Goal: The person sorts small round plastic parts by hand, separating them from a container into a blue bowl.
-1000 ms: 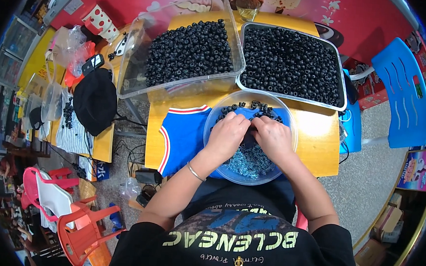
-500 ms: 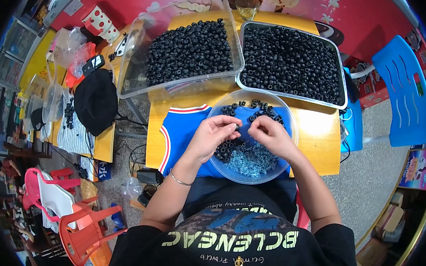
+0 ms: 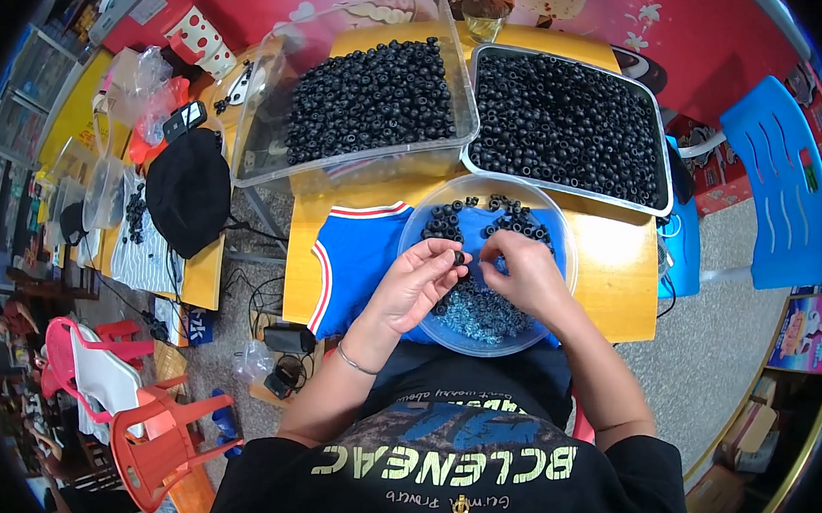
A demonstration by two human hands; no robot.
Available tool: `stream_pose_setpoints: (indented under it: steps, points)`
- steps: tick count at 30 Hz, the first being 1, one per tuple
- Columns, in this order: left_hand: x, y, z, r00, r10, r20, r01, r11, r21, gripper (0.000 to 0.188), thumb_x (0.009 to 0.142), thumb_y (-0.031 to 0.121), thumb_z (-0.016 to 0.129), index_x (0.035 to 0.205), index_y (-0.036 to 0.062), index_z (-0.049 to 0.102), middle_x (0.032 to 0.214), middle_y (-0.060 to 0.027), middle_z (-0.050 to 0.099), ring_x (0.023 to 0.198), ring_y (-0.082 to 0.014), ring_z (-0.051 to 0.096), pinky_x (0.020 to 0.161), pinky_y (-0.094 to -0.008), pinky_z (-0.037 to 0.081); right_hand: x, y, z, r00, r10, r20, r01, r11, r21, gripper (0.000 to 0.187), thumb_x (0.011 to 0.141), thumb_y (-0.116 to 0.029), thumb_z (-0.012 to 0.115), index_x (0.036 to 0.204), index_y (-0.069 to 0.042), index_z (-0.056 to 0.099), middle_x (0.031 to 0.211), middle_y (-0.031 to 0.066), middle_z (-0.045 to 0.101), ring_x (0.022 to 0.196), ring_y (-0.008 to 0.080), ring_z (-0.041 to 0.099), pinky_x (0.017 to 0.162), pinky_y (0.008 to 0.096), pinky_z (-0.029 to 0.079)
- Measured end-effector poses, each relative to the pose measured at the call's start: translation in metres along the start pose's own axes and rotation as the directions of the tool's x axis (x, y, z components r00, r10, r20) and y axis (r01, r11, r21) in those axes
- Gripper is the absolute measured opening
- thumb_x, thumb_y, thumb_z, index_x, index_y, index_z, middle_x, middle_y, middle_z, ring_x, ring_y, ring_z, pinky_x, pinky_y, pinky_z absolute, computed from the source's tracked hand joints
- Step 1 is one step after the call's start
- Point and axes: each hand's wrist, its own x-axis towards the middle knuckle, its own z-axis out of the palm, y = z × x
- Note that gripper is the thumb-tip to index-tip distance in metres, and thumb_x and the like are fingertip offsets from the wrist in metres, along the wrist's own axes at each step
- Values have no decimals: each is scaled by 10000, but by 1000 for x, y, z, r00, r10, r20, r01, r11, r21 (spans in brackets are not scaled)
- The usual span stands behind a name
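Note:
My left hand [image 3: 414, 285] pinches a small black ring-shaped piece [image 3: 459, 258] between thumb and fingertips, over the left part of a round clear bowl [image 3: 481, 350]. Close beside it, my right hand [image 3: 527, 276] is closed above the same bowl, its fingertips drawn together; whatever they hold is hidden. Loose black ring-shaped pieces [image 3: 444, 223] lie along the bowl's far and left sides. A heap of tiny clear bluish pieces [image 3: 483, 321] fills its near side. Under the bowl is a blue garment [image 3: 358, 258] with red and white trim.
Beyond the bowl, a clear bin [image 3: 263, 165] and a metal-rimmed tray [image 3: 568, 194] hold many black pieces on the yellow table [image 3: 615, 271]. A black cap [image 3: 187, 193] sits on a side table at left. A blue chair [image 3: 780, 182] stands right, an orange chair [image 3: 155, 439] lower left.
My left hand has turned slightly, and the black piece in its fingertips shows more plainly. My right hand has rolled over and shifted a little lower, still near the left one.

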Motion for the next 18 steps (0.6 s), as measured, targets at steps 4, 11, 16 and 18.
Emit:
stream_pose_setpoints:
  steps: [4,11,16,18]
  points:
    - [0,-4,2,999,48,-24,-47,998,39,156,897,88,603,1045,40,583,991,-89,634,851,-129,627,725,-197,523,-3,-23,-14,988,-16,-153,45,981,187,130,734,-55,706,827,-36,617,745,54,588,561,133,505,495,256,410]
    - [0,-12,-1,999,23,27,-24,999,35,157,879,80,630,1033,55,611,937,-27,634,818,-108,622,714,-199,508,-5,-30,-18,982,-112,-151,140,972,190,144,731,-43,721,812,-40,602,751,50,593,610,138,540,515,262,424]
    - [-1,-10,6,986,-92,139,119,972,-201,162,904,79,590,1060,38,592,981,-88,627,827,-111,620,719,-193,533,-6,-14,-14,974,225,23,-161,617,770,106,849,-102,654,871,-57,561,791,-32,592,710,14,528,585,175,407]
    - [-2,-9,7,989,-105,105,128,960,-250,163,907,78,583,1065,35,586,987,-104,625,835,-117,622,729,-194,539,-7,-9,-21,899,382,217,-363,367,856,72,883,-94,588,927,-55,548,955,26,602,843,77,557,710,187,434]
